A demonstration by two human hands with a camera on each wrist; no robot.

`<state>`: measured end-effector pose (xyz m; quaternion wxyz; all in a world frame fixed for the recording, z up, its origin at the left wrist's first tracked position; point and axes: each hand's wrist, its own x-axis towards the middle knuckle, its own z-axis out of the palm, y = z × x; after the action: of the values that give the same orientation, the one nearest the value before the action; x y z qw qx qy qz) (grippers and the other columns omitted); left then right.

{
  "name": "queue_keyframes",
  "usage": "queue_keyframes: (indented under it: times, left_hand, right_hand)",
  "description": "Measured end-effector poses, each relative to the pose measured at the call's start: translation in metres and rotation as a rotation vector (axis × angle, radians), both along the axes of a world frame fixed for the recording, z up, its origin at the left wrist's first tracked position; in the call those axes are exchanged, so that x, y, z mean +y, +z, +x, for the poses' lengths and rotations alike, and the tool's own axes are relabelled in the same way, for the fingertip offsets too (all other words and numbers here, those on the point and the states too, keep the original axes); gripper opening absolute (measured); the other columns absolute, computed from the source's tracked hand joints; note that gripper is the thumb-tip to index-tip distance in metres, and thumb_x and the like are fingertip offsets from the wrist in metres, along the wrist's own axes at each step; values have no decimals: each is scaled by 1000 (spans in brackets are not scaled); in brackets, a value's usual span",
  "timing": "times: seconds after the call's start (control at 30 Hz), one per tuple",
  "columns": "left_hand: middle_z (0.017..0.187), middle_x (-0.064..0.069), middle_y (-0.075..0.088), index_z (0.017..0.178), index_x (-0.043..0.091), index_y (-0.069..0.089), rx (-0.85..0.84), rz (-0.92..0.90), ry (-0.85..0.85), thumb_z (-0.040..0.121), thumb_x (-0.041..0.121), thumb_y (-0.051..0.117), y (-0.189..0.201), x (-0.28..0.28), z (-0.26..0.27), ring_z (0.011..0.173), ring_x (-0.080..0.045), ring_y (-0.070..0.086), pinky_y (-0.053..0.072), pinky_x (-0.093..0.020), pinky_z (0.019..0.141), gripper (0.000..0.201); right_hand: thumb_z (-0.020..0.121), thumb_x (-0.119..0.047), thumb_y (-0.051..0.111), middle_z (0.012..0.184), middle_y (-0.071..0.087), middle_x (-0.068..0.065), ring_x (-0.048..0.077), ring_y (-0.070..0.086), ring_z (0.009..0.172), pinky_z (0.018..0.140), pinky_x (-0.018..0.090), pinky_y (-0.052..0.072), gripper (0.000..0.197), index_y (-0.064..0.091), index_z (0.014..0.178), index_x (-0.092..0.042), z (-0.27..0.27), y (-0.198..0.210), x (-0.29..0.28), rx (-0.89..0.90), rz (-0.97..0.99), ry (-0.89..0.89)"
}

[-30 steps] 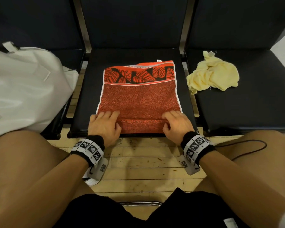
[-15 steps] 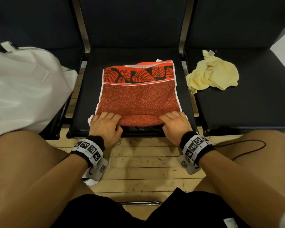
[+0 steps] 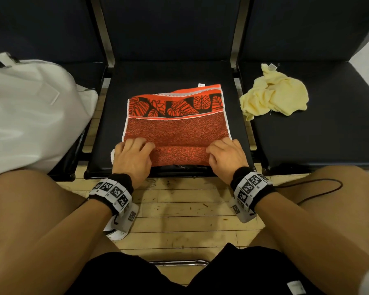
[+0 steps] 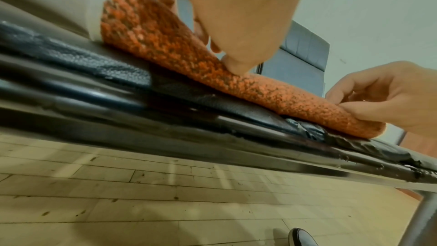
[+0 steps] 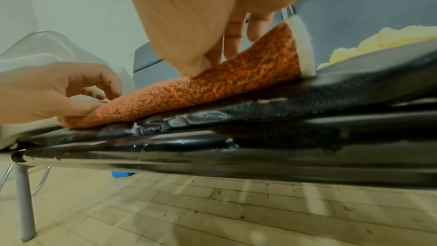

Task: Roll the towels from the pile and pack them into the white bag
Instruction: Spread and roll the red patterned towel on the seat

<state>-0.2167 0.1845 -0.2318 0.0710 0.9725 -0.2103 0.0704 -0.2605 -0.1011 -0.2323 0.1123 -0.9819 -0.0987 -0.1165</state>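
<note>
A red towel (image 3: 177, 126) with a black leaf band lies flat on the middle seat (image 3: 168, 75). Its near end is wound into a roll (image 3: 179, 155) along the seat's front edge. My left hand (image 3: 134, 154) grips the roll's left end, fingers curled over the top. My right hand (image 3: 226, 154) grips the right end the same way. In the left wrist view my thumb (image 4: 238, 64) presses into the towel roll (image 4: 165, 44). A crumpled yellow towel (image 3: 275, 94) lies on the right seat. The white bag (image 3: 30, 116) sits on the left seat.
The three dark seats stand in a row with backrests behind. The middle seat's front edge (image 5: 151, 126) has torn upholstery. Below it is the wooden floor (image 3: 179, 209), between my two knees. A thin cable (image 3: 320, 192) lies over my right thigh.
The near end of the red towel has been rolled away from me. The roll is thicker and both hands have moved forward with it, leaving less flat towel.
</note>
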Motion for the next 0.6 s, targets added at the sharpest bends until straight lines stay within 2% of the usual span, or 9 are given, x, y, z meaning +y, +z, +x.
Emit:
queue_keyframes:
  times: [0.07,0.13,0.23,0.33,0.43,0.5,0.6]
  left_hand:
    - [108,-2,66,107,19,68,17,16,-15,84,13,64,0,-1,-1,100,-29,56,39,-47,88,24]
    - [109,-1,67,110,20,68,65,14,2,88,29,52,2,-2,-3,101,-28,57,39,-46,89,28]
    - [117,0,62,118,22,62,118,56,-10,82,51,47,2,-1,-6,106,-27,55,39,-47,93,49]
    - [115,0,65,121,21,62,121,49,-1,82,45,42,1,-2,-6,109,-27,54,38,-47,96,50]
    - [104,-1,70,117,18,63,84,5,30,84,36,38,3,-3,-3,105,-28,56,36,-46,97,46]
    - [95,-1,71,118,18,60,82,10,50,84,36,37,6,-1,-1,95,-27,59,34,-44,96,44]
    - [87,1,70,120,20,53,131,22,60,83,38,33,7,1,-1,76,-25,61,34,-42,91,45]
  right_hand:
    - [82,-31,53,93,68,-4,22,55,88,80,36,36,24,72,89,-18,-2,0,2,64,-38,3]
    - [78,-40,53,98,68,-4,22,56,93,86,37,36,34,71,97,-19,-4,1,3,138,-84,11]
    - [75,-31,52,107,69,-4,22,57,100,95,37,31,39,70,108,-19,-3,-3,0,171,-63,5]
    - [79,-26,40,104,69,-4,21,57,101,99,37,24,43,68,111,-20,0,-5,-2,173,-28,-5]
    - [81,-33,25,96,67,-3,22,56,95,96,40,28,53,60,118,-22,2,3,-1,223,-36,16]
    - [85,-32,27,100,67,0,24,57,93,92,41,35,48,54,124,-21,2,8,-1,300,-30,31]
    - [89,-27,41,114,63,3,29,60,92,79,39,46,36,48,124,-22,1,10,-1,354,84,-6]
